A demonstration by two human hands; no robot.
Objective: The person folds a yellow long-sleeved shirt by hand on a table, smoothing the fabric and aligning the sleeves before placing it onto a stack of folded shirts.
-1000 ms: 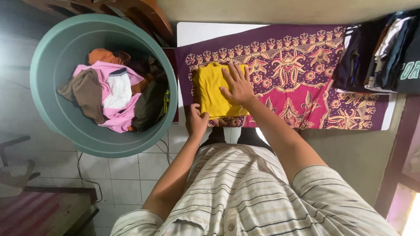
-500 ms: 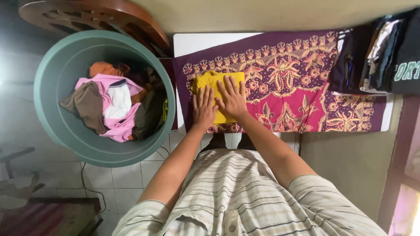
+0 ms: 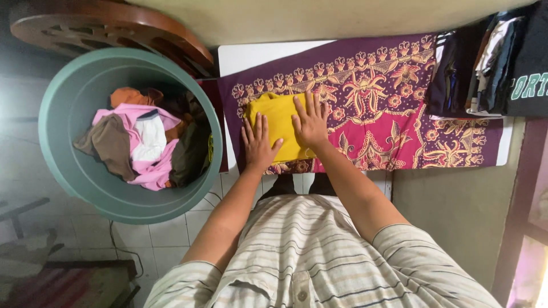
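At left, a green tub [image 3: 68,165] heaped with mixed clothes. Centre, left hand [image 3: 258,145] and right hand [image 3: 311,122] spread flat, palms down, pressing a folded yellow garment [image 3: 279,122] smooth on a patterned purple cloth [image 3: 388,114] over the tabletop [image 3: 251,54]. At right, stacked dark clothes [image 3: 485,68].

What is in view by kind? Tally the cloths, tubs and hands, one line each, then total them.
Folded yellow cloth under both hands: 1
Patterned purple and pink cloth spread on the table: 1
Green tub of mixed clothes: 1
Stack of dark folded clothes, taken as one: 1
Hands, left hand and right hand, flat on the yellow cloth: 2
Total: 6
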